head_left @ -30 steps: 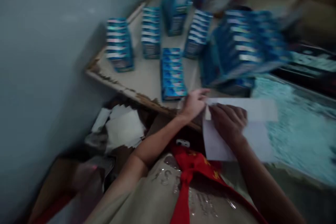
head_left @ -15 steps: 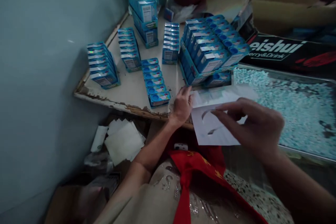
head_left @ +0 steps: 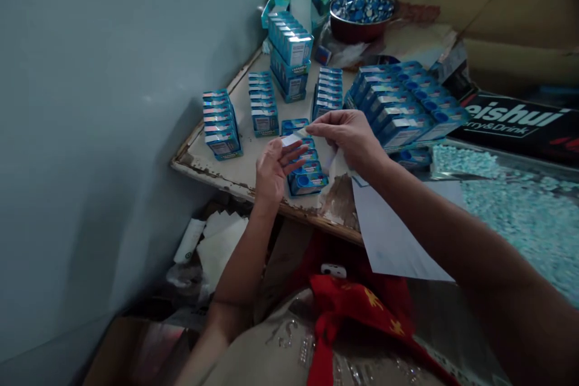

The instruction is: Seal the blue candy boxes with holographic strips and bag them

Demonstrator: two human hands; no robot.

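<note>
My left hand and my right hand are raised over the table's front edge, each pinching an end of a small white sticker. Just below them lies a row of small blue boxes on the worn white table. A white backing sheet lies under my right forearm and hangs past the table edge. Both hands are closed in a pinch.
Several stacks of blue boxes stand across the table, with a taller stack and a red bowl of blue pieces at the back. A tray of pale blue tablets is on the right. A grey wall bounds the left; paper scraps lie below.
Both hands lifted off the white sheet and came together over the row of boxes. A small white sticker is now between the fingertips. The view tilted down and left.
</note>
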